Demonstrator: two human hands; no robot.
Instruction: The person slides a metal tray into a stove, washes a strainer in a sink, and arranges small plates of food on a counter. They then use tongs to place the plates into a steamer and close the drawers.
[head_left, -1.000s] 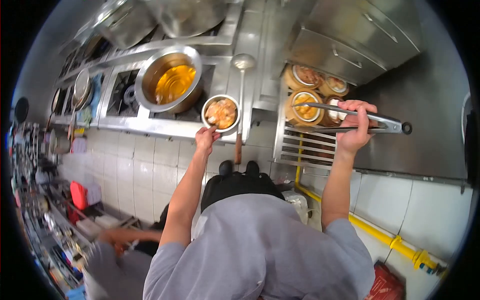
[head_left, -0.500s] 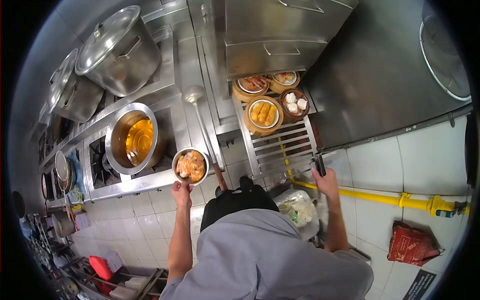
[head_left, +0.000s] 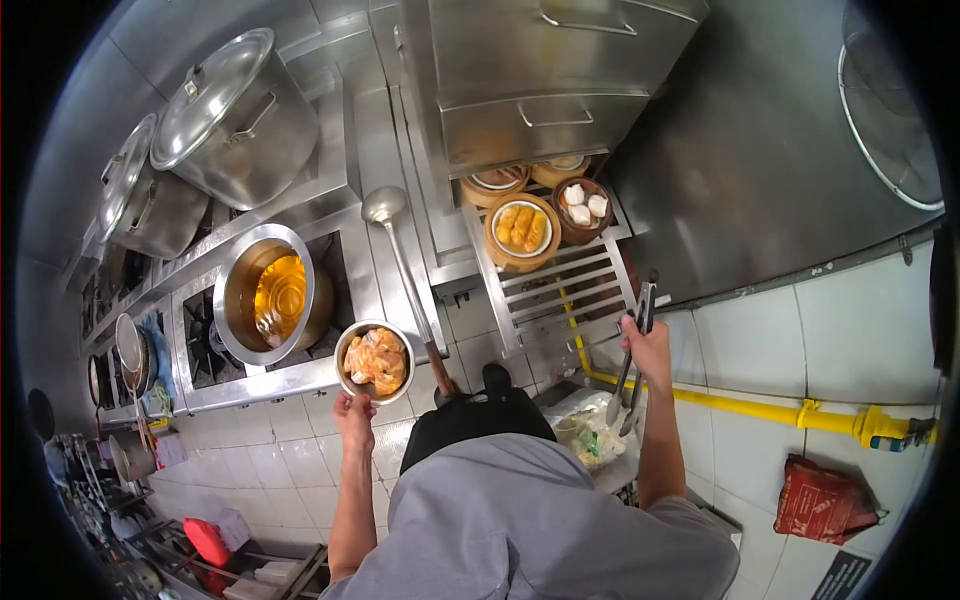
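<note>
In my left hand (head_left: 356,418) is the rim of a round metal bowl (head_left: 345,352), held near the stove's front edge. Orange-coated raw meat pieces (head_left: 376,362) fill the bowl. My right hand (head_left: 648,350) is closed around metal tongs (head_left: 628,375), whose lower ends hang over a plastic-lined bin (head_left: 590,440). Left of the bowl, a deep metal pot (head_left: 227,310) holds clear amber oil (head_left: 280,295). A long-handled ladle (head_left: 408,268) lies along the counter edge beside the bowl.
Bamboo steamer baskets (head_left: 517,262) of dim sum sit on a slatted metal rack (head_left: 555,300) below the steel drawers (head_left: 545,125). Large lidded pots (head_left: 250,130) stand at the back left. A yellow pipe (head_left: 740,403) runs along the right wall.
The tongs have turned, their ends now pointing down and left with both arms showing. The bowl has moved slightly left and down. The rear steamer baskets are more hidden beneath the drawers.
</note>
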